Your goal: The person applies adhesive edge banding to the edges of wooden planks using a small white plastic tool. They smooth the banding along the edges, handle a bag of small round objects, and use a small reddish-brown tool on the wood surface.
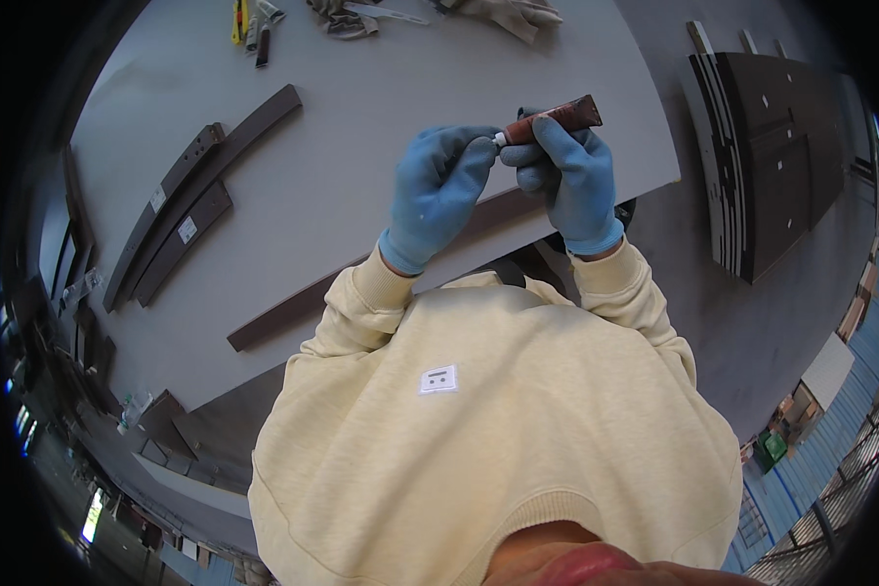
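Observation:
My right hand (578, 181), in a blue work glove, is closed on a reddish-brown squeeze tube (574, 116). The tube's flat crimped end points up and to the right. At its other end is a small white cap (500, 140), which the fingertips of my gloved left hand (438, 195) pinch. Both hands are raised over the near part of the grey table. Beneath them a long dark brown board (293, 313) lies along the table's near edge, partly hidden by my hands and sleeves.
Several curved dark brown pieces (205, 166) lie on the grey table (361, 107) to the left. At the far edge are a yellow cutter (238, 21), more small tubes (263, 46) and crumpled cloths (503, 14). Stacked dark panels (772, 146) stand off the table's right side.

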Tool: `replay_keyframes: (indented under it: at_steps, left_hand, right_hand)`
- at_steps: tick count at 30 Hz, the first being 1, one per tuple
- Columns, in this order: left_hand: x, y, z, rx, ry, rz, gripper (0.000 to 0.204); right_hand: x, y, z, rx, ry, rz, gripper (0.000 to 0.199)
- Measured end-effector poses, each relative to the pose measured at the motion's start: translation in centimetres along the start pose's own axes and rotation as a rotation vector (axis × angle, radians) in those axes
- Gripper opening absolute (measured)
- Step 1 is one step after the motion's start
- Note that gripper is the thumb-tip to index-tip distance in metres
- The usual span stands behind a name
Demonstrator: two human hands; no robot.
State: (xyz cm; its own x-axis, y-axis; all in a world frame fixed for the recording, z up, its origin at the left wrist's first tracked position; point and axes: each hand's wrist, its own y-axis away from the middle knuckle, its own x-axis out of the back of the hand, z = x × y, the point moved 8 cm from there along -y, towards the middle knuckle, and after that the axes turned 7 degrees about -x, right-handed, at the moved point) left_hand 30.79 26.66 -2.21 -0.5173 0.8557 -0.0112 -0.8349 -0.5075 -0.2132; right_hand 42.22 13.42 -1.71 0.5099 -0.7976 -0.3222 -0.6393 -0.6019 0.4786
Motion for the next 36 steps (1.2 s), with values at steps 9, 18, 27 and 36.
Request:
replay_keyframes:
  at_steps: [9, 18, 27, 36]
  left_hand:
    - [-5.4, 4.0, -1.3, 0.356, 0.489, -0.015, 0.021]
    - [-12.1, 8.7, -2.5, 0.465, 0.298, 0.070, 0.021]
    - [-18.8, 15.2, -4.8, 0.701, 0.383, 0.065, 0.029]
    - [-19.4, 13.0, -2.0, 0.369, 0.393, 0.143, 0.036]
  right_hand:
    - [4.9, 4.5, 1.3, 0.048, -0.052, 0.071, 0.030]
    - [11.8, 7.8, 3.6, -0.049, 0.045, 0.034, 0.028]
    - [18.2, 11.2, 5.0, -0.037, 0.098, -0.049, 0.023]
    - [19.2, 10.9, 4.3, -0.115, 0.064, -0.059, 0.026]
